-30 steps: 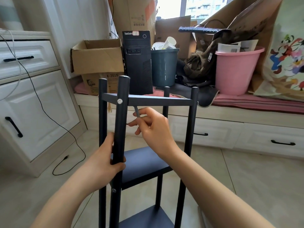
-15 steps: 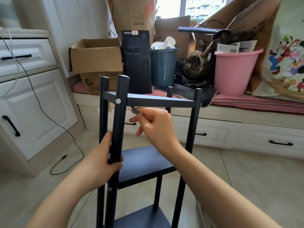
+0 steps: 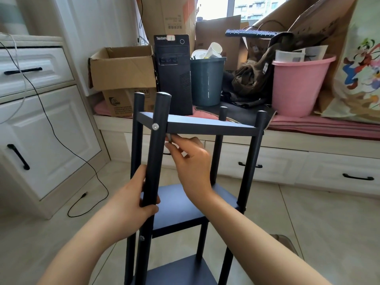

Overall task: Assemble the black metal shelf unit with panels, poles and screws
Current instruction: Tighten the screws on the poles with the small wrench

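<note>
Shelving in black metal, the shelf unit (image 3: 185,128) stands upright on the tiled floor (image 3: 308,219), in front of the window bench (image 3: 308,124). Four poles rise at its corners, and three panels show: the top panel (image 3: 205,125), a middle one (image 3: 176,204) and a lower one (image 3: 181,270). Two silver screws sit in the nearest pole (image 3: 155,161), one screw (image 3: 155,126) level with the top panel, the other (image 3: 141,238) near the middle panel. The left hand (image 3: 131,202) wraps its grip round that pole below the top panel. The right hand (image 3: 191,159) reaches just under the top panel beside the same pole, its fingers pinching a small grey metal tool (image 3: 169,138). Behind the unit, on the bench, stand one open cardboard box (image 3: 123,70), one black computer tower (image 3: 174,75), one dark bin (image 3: 207,81) and one pink bucket (image 3: 296,85).
</note>
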Motion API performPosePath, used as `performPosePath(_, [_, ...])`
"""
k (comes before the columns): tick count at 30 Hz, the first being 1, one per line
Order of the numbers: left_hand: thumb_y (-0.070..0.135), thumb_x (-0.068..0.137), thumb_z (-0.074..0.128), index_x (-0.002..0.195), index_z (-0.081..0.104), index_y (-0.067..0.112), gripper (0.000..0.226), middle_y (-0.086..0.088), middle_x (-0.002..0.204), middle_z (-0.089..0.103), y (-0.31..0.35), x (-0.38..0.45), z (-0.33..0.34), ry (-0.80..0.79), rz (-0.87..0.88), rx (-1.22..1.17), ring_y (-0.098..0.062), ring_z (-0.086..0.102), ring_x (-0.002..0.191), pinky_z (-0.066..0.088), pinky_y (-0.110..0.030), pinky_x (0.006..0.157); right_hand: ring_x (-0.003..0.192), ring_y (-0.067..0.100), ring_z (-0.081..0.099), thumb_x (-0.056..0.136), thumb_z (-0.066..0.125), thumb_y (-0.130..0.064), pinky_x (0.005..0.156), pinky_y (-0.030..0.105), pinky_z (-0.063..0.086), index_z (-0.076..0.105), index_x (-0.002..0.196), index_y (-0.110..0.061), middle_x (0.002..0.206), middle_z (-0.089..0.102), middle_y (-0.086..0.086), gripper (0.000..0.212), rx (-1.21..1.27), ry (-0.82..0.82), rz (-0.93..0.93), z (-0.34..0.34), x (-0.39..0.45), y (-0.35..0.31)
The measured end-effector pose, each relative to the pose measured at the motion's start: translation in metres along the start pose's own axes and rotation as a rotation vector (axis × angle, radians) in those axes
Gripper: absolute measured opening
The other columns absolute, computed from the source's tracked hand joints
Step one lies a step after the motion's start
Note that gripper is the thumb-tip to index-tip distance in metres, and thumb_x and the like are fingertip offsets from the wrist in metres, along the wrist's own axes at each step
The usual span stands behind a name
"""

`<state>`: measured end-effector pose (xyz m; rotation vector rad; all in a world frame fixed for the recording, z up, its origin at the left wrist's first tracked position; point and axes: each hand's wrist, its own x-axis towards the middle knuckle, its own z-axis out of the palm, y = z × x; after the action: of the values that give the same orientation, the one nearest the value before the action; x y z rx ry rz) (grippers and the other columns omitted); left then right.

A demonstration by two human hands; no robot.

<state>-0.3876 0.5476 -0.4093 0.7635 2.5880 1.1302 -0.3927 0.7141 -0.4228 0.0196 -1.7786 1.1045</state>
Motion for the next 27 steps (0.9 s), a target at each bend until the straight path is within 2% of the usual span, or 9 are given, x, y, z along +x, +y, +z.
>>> performPosePath(4, [0.006,0.088,0.071,0.11,0.037,0.049,0.06,0.025,0.093,0.065,-0.002,0.001,-0.001,-0.006,-0.001,-0.001,-0.01,0.071,0.083,0.062,-0.037,0.077,0.085,0.026,0.064,0.085,0.072,-0.006,0.072,0.043,0.057,0.077,0.104,-0.007,0.092,0.061,-0.017,0.02,-0.014,0.104,-0.135,0.009,0.003,0.005])
performPosePath(6, [0.007,0.088,0.071,0.109,0.036,0.05,0.06,0.026,0.094,0.064,-0.004,0.002,-0.001,-0.002,0.007,0.004,-0.007,0.07,0.083,0.062,-0.036,0.076,0.084,0.025,0.063,0.085,0.072,-0.008,0.072,0.042,0.057,0.077,0.103,-0.007,0.088,0.065,-0.012,0.019,-0.018,0.141,-0.142,0.014,0.003,0.007])
performPosePath(8, [0.007,0.088,0.072,0.108,0.035,0.055,0.064,0.027,0.094,0.064,-0.005,0.003,-0.002,0.0,0.01,0.003,-0.007,0.07,0.084,0.062,-0.035,0.076,0.085,0.024,0.062,0.085,0.071,-0.009,0.072,0.04,0.056,0.078,0.102,-0.007,0.085,0.062,-0.018,0.018,-0.015,0.158,-0.14,0.018,0.002,0.007])
performPosePath(11, [0.007,0.087,0.072,0.105,0.033,0.061,0.069,0.027,0.094,0.065,-0.008,0.005,-0.002,0.004,0.014,-0.004,-0.006,0.07,0.084,0.062,-0.035,0.077,0.078,0.021,0.058,0.086,0.069,-0.015,0.068,0.035,0.054,0.078,0.104,-0.011,0.076,0.052,-0.034,0.02,0.025,0.145,-0.057,0.023,0.0,0.006])
performPosePath(13, [0.007,0.087,0.073,0.102,0.035,0.064,0.07,0.027,0.094,0.065,-0.009,0.007,-0.002,0.006,0.016,-0.016,-0.007,0.071,0.085,0.062,-0.035,0.077,0.071,0.015,0.054,0.087,0.068,-0.019,0.065,0.029,0.049,0.078,0.106,-0.014,0.071,0.056,-0.027,0.021,0.07,0.133,0.052,0.024,-0.002,0.006])
performPosePath(16, [0.008,0.086,0.075,0.1,0.036,0.066,0.071,0.028,0.094,0.066,-0.01,0.009,-0.002,0.011,0.011,-0.023,-0.008,0.072,0.085,0.062,-0.036,0.076,0.071,0.015,0.055,0.089,0.071,-0.016,0.066,0.037,0.049,0.078,0.105,-0.016,0.08,0.071,-0.002,0.017,0.087,0.042,0.162,0.016,-0.006,0.009])
performPosePath(17, [0.008,0.086,0.075,0.099,0.036,0.066,0.071,0.028,0.094,0.066,-0.01,0.011,-0.001,0.012,0.012,-0.024,-0.008,0.072,0.084,0.062,-0.036,0.076,0.073,0.015,0.056,0.09,0.071,-0.015,0.067,0.037,0.05,0.078,0.105,-0.016,0.083,0.073,0.0,0.017,0.083,0.003,0.182,0.011,-0.007,0.011])
performPosePath(22, [0.006,0.086,0.074,0.101,0.039,0.059,0.065,0.027,0.091,0.067,-0.011,0.013,-0.001,0.027,0.008,-0.026,-0.007,0.072,0.081,0.062,-0.033,0.074,0.082,-0.001,0.063,0.094,0.066,-0.014,0.074,0.013,0.048,0.078,0.102,-0.014,0.09,0.072,-0.016,0.015,-0.035,-0.239,0.207,-0.03,-0.004,0.008])
performPosePath(27, [0.004,0.087,0.072,0.102,0.041,0.053,0.06,0.024,0.09,0.068,-0.013,0.012,-0.001,0.03,-0.014,-0.039,-0.014,0.072,0.085,0.057,-0.029,0.067,0.081,0.011,0.068,0.094,0.065,-0.016,0.077,0.028,0.052,0.078,0.101,-0.014,0.087,0.075,-0.009,0.014,-0.232,-0.341,0.132,-0.094,0.008,0.009])
